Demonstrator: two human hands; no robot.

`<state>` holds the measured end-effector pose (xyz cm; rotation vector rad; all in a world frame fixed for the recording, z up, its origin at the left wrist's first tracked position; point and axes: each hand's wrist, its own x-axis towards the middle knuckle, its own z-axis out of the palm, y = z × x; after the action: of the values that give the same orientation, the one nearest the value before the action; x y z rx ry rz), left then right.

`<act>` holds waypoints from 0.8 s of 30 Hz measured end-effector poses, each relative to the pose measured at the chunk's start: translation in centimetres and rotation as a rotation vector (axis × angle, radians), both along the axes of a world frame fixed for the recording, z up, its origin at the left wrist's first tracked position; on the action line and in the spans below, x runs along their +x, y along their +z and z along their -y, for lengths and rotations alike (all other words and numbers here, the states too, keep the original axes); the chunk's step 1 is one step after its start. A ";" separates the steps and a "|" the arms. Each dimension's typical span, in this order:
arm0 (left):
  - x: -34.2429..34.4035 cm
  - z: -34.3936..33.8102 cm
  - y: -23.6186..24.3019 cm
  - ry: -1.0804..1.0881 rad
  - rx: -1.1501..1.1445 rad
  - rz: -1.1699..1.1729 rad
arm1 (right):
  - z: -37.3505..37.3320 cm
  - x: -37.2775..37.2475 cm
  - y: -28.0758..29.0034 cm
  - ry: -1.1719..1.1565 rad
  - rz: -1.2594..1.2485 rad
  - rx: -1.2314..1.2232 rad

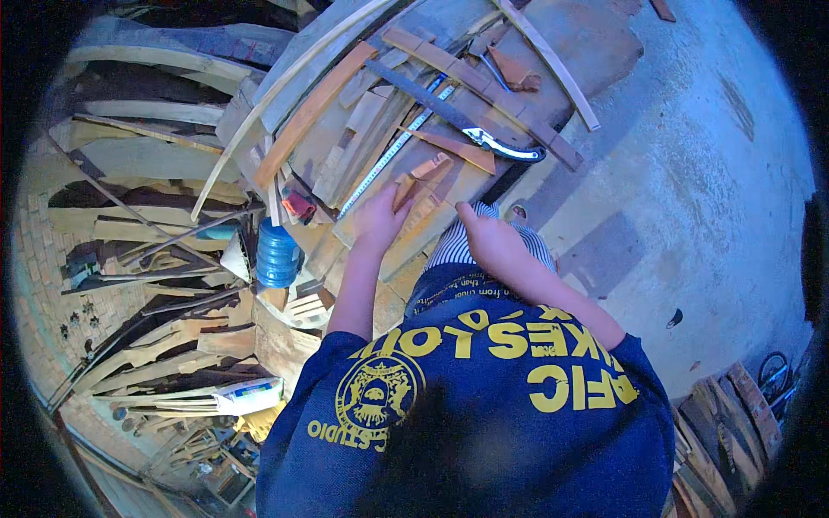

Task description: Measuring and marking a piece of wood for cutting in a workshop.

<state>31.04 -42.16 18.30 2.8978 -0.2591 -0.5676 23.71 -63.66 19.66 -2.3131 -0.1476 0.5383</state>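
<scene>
My left hand (378,217) is closed around a short reddish-brown wooden block (425,167), held over the near end of the low work surface. My right hand (494,242) is beside it over my lap, fingers curled in; whatever they hold, if anything, is hidden. Just beyond the block lies a pointed wooden offcut (453,149). A hand saw with a curved black-and-white handle (509,148) rests behind that offcut, its dark blade running to the upper left. Alongside, a white measuring tape (389,164) stretches out across the wood strips.
Long wooden strips (315,116) and a notched wooden bar (484,86) cover the work surface. A blue water jug (276,255) stands at the left, near a red object (299,206). Stacked boards (155,112) fill the far left; more planks (730,436) lie lower right. Concrete floor (682,190) extends right.
</scene>
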 end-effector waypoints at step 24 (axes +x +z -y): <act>0.8 -1.2 -1.2 0.186 -0.155 -0.075 | -2.5 2.4 -2.6 -0.010 0.110 -0.009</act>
<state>31.85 -41.00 17.05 2.7074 -0.0213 -0.5939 26.08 -61.13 17.05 -2.3516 -0.1865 0.4080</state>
